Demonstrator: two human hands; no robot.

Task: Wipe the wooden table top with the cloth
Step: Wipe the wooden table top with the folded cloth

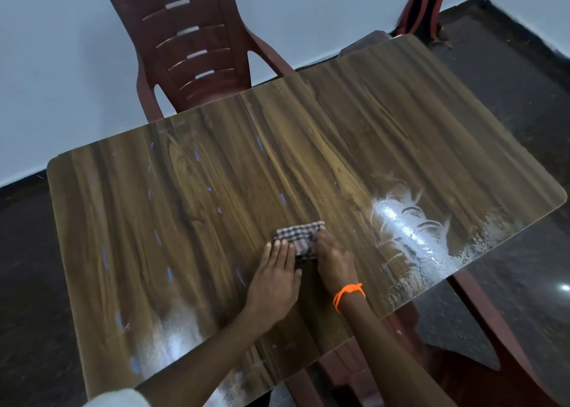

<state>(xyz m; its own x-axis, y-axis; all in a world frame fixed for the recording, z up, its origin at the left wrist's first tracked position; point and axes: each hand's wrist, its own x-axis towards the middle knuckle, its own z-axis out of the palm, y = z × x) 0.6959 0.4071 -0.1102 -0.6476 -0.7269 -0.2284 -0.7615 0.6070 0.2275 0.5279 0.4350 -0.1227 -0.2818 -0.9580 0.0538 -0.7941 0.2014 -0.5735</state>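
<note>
A small folded checked cloth (pixel 297 237) lies on the wooden table top (pixel 185 209), a little right of its middle near the front. My left hand (pixel 276 278) lies flat with straight fingers, its fingertips on the cloth's left edge. My right hand (pixel 333 258), with an orange thread band at the wrist, presses down on the cloth's right part, fingers pointing away from me. A wet, shiny smear (pixel 410 230) covers the table's right end, and another wet patch (pixel 175 332) shines near the front left edge.
A dark red plastic chair (pixel 191 45) stands behind the table against the white wall. A second red chair (pixel 481 360) shows below the table's right front corner. A red and black bag (pixel 422 8) leans on the wall at the back right. The floor is dark.
</note>
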